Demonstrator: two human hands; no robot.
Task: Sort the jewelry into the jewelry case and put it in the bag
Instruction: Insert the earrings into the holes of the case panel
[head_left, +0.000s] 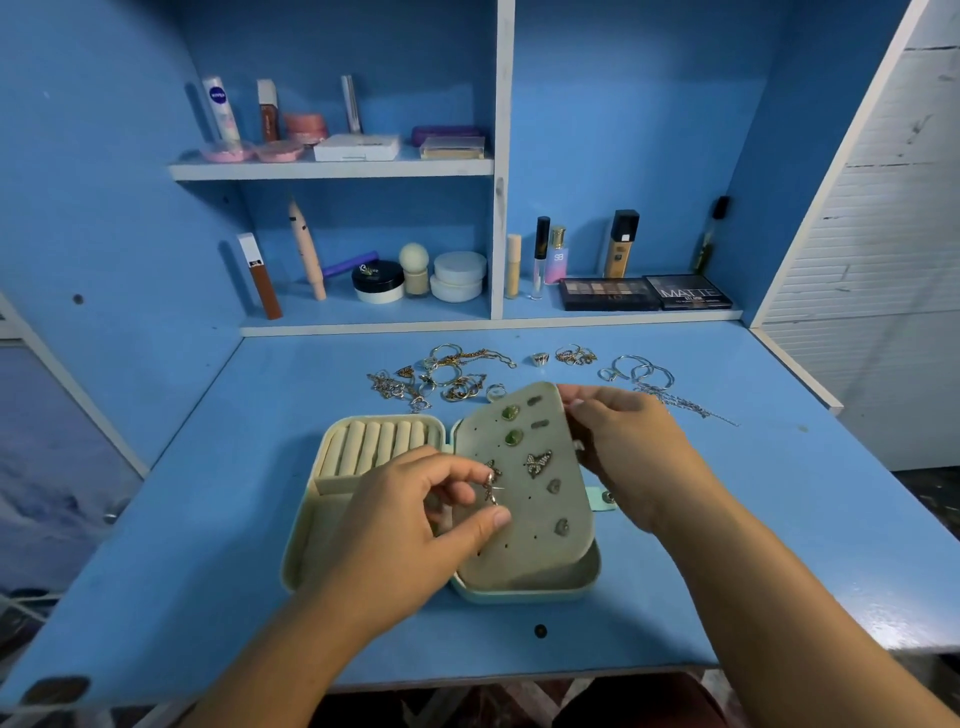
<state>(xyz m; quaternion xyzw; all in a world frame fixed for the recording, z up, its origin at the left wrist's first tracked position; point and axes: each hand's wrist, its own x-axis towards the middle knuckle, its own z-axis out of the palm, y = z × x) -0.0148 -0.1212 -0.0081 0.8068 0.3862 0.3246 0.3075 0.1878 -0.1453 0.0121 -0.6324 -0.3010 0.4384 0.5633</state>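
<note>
Left hand (410, 525) pinches earring (491, 487); right hand (631, 447) holds panel (524, 543).

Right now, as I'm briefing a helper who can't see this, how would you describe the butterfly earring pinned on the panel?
On the blue desk lies an open jewelry case; the right hand holds its beige earring panel tilted up. Mid-panel sits the butterfly earring, winged and sparkly, unlike the green stones above and the grey studs below.

Bare left hand (410, 525), bare right hand (634, 452); forearms bare to frame edge; fingers (485, 527) short-nailed.
</note>
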